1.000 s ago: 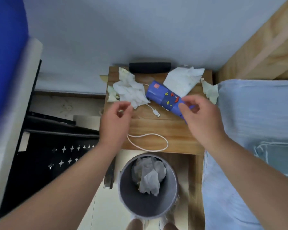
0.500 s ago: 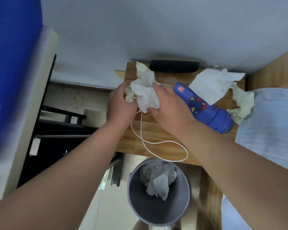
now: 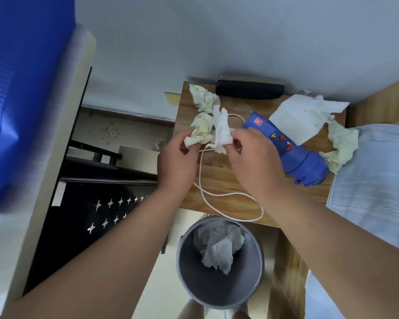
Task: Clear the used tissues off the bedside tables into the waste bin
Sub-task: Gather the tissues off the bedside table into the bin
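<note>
Left hand (image 3: 177, 162) pinches a crumpled pale-yellow tissue (image 3: 199, 131); right hand (image 3: 251, 162) pinches a crumpled white tissue (image 3: 221, 130) above the wooden bedside table (image 3: 226, 178).

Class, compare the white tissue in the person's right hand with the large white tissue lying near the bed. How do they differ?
The white tissue in the right hand is scrunched into a narrow wad; the large white tissue lies spread and mostly flat. The first is pinched by the right hand; the second rests untouched, partly over the blue patterned bottle. Both are white paper above the wooden bedside table.
</note>
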